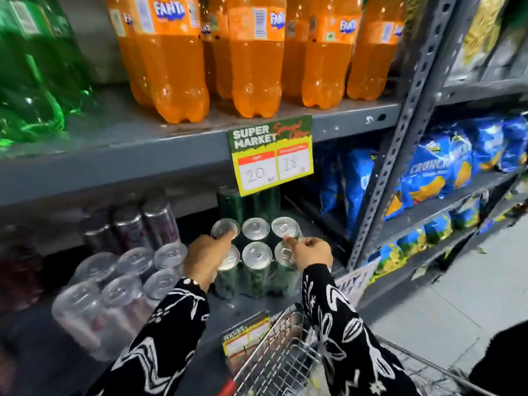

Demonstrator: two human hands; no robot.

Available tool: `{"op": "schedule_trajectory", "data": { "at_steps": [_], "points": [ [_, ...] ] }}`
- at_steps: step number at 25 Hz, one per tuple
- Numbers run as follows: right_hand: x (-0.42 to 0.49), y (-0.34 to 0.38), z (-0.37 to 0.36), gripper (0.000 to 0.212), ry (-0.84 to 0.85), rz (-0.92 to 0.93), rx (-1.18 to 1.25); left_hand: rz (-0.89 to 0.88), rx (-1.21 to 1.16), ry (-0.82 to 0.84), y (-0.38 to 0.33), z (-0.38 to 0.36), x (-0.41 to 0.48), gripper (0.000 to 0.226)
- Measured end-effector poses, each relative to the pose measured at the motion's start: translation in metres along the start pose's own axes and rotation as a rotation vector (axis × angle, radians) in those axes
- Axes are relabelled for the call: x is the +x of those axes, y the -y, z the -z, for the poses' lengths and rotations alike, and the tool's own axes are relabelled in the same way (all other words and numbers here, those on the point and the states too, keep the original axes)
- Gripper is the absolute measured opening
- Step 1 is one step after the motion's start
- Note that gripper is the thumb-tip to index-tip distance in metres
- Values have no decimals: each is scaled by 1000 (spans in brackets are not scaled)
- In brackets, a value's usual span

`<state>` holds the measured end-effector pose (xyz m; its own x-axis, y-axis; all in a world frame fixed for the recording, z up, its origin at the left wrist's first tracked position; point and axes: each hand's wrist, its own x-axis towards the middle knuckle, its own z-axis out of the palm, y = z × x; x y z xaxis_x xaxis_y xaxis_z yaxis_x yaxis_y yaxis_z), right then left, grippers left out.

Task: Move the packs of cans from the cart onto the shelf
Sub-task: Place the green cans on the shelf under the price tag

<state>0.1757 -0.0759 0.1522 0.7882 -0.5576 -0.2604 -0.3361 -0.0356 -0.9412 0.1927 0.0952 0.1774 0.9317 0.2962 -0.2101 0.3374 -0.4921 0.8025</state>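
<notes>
A: Largest item?
B: Grey shelf (171, 155), upper tier: orange bottles (248, 67) upright, green bottles (34, 67) to their left. Price sign (271, 155) hangs from its front edge.

A: Below the sign?
B: Lower tier: pack of cans (257, 252), six green cans upright, long axes vertical, tops up, two rows of three running front to back. Loose green cans stand behind it. Left of it, a wrapped pack of dark cans (114, 284), also upright.

A: Cart?
B: Wire cart (285, 364), in front of the pack; contents unclear.

A: Hands?
B: Left hand (205, 261) curled against the pack's left side, finger on a top. Right hand (311, 252) loosely closed, fingertips touching the right-hand can tops.
</notes>
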Motion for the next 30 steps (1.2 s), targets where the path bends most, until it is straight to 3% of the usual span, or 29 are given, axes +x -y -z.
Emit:
{"op": "schedule_trajectory", "data": {
  "at_steps": [3, 6, 9, 11, 17, 23, 30],
  "points": [
    [8, 0, -2, 21, -17, -4, 57, -8, 0, -72, 9, -15, 11, 63],
    [-5, -14, -10, 13, 14, 107, 162, -89, -296, -201, 26, -32, 0, 49],
    [-36, -45, -21, 58, 47, 244, 242, -196, -607, -161, 44, -48, -28, 41],
    [-39, -58, -28, 70, 22, 306, 210, -215, -677, -119, 51, -51, -32, 44],
    [-11, -50, -10, 62, 66, 330, 205, -314, -557, 17, 68, -58, -32, 69],
    [40, -43, 16, 50, 140, 396, 165, -156, -520, -19, 66, -93, -37, 73],
    [53, -48, 20, 85, 188, 420, 167, -146, -553, -3, 57, -94, -46, 90]
  ]
}}
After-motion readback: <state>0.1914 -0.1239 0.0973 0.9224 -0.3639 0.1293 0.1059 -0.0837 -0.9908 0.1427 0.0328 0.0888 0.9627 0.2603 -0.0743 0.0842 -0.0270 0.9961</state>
